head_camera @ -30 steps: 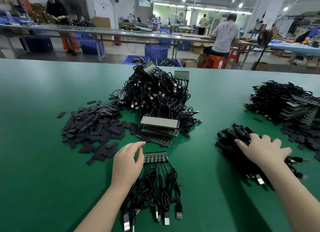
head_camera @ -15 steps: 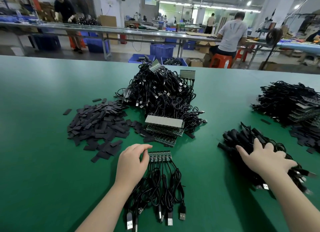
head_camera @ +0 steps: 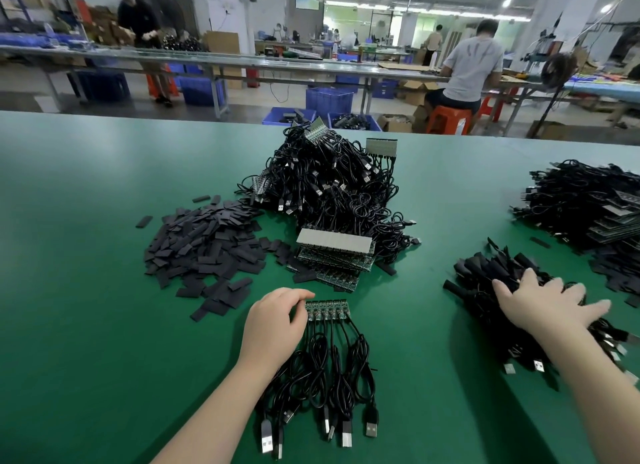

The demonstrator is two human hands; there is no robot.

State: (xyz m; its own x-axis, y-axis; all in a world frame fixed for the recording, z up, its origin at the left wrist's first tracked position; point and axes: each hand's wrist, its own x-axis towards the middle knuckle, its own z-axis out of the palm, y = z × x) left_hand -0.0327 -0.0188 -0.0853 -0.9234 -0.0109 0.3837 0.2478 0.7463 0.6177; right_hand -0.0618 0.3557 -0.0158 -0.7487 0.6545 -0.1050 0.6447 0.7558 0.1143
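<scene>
On a green tabletop (head_camera: 86,325), a fan of black USB cables (head_camera: 332,377) lies nearest, plugs toward the viewer, wired to a strip of small circuit boards (head_camera: 327,310). The left hand (head_camera: 277,319), fingers curled, pinches the strip's left end. To the right, the right hand (head_camera: 547,304) rests open, fingers spread, on a bundle of black sleeved cables (head_camera: 485,280). Beyond lie loose black sleeves (head_camera: 207,241), stacked board strips (head_camera: 334,255) and a large cable heap (head_camera: 332,186).
</scene>
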